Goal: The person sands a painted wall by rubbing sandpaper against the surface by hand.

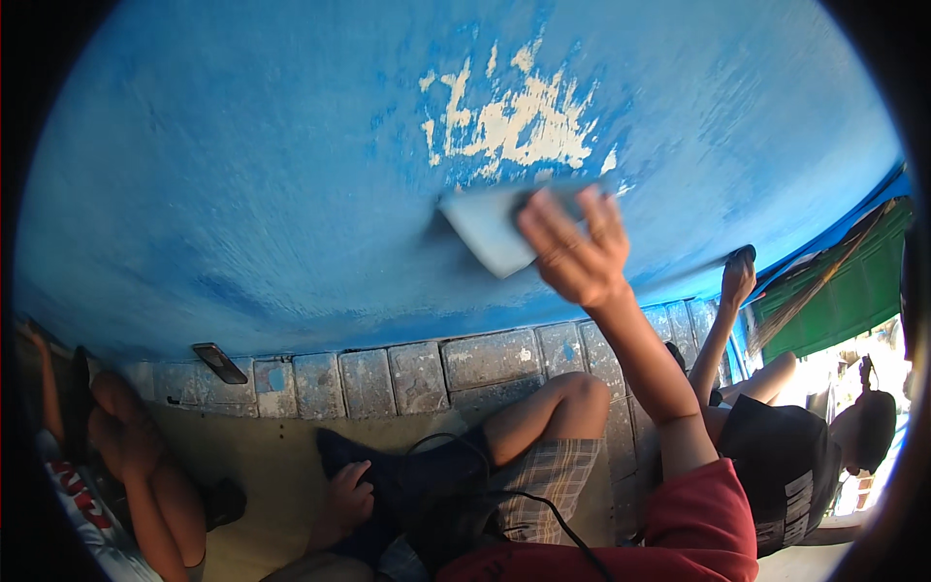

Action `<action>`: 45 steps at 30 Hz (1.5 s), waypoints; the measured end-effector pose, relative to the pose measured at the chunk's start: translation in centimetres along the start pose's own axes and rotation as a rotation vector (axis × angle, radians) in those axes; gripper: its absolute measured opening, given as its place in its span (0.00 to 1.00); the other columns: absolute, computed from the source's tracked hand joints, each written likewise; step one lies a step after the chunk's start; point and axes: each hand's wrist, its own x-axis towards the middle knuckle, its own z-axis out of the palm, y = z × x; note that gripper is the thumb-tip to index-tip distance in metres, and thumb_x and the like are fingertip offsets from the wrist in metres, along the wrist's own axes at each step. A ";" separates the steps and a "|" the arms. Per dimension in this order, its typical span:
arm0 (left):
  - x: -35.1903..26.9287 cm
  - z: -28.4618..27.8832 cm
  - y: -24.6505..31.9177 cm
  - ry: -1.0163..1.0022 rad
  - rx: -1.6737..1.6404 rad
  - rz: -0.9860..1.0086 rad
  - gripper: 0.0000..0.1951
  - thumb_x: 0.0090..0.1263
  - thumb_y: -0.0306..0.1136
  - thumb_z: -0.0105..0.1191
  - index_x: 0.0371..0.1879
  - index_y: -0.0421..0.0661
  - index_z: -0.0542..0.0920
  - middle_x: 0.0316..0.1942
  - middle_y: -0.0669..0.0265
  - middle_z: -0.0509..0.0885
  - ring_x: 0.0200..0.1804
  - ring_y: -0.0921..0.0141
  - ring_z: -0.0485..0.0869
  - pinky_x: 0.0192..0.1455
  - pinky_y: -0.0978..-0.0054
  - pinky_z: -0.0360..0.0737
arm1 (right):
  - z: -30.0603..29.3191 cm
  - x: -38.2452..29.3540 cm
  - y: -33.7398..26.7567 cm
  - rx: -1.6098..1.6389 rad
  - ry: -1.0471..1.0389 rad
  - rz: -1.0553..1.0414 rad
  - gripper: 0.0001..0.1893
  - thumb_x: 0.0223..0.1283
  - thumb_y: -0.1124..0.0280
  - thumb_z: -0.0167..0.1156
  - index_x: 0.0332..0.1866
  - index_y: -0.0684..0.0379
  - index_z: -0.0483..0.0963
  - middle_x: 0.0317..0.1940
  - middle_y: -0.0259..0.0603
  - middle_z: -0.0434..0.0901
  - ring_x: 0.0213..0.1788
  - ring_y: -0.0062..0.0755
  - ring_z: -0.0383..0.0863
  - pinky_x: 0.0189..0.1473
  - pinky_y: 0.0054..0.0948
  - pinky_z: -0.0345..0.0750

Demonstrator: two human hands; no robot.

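My right hand (582, 254) is raised against a blue painted surface (291, 182), its fingers pressing a blurred grey sheet (494, 225), which looks like sandpaper. The sheet's left part sticks out from under the fingers, one corner pointing down. Just above lies a patch of bare cream-coloured surface (524, 124) with ragged edges, where the blue paint is gone. Low in the view, my left hand (353, 491) rests by dark blue cloth (393, 465) near my legs, its fingers loosely spread, with nothing seen in it.
A smartphone (220, 364) lies by the paving blocks (367, 382). On the right a person in a black shirt (785, 473) reaches up to the blue surface with a dark object (742, 256). Another person sits at far left. A black cable (545, 505) crosses my lap. A broom (807, 295) stands beyond.
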 end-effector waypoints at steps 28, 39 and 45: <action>-0.3 -0.3 -0.5 -0.035 0.002 -0.016 0.11 0.52 0.29 0.62 0.35 0.42 0.81 0.52 0.52 0.79 0.58 0.48 0.79 0.59 0.52 0.80 | -1.1 5.3 -0.1 0.007 0.047 0.148 0.20 0.54 0.82 0.63 0.54 0.63 0.85 0.58 0.48 0.85 0.65 0.49 0.81 0.69 0.43 0.77; -1.4 0.7 -1.4 0.049 0.059 0.025 0.11 0.50 0.29 0.59 0.33 0.42 0.81 0.47 0.53 0.79 0.52 0.51 0.81 0.57 0.53 0.81 | 1.1 10.2 -3.2 0.132 -0.114 -0.234 0.17 0.56 0.78 0.63 0.53 0.59 0.85 0.65 0.46 0.80 0.70 0.52 0.76 0.70 0.46 0.74; 0.2 -1.5 0.3 0.012 0.031 0.009 0.12 0.49 0.29 0.60 0.34 0.42 0.81 0.46 0.53 0.80 0.53 0.51 0.81 0.57 0.53 0.81 | -0.2 8.0 -1.4 0.089 0.047 0.006 0.22 0.52 0.83 0.61 0.55 0.63 0.84 0.60 0.49 0.83 0.66 0.55 0.80 0.70 0.50 0.74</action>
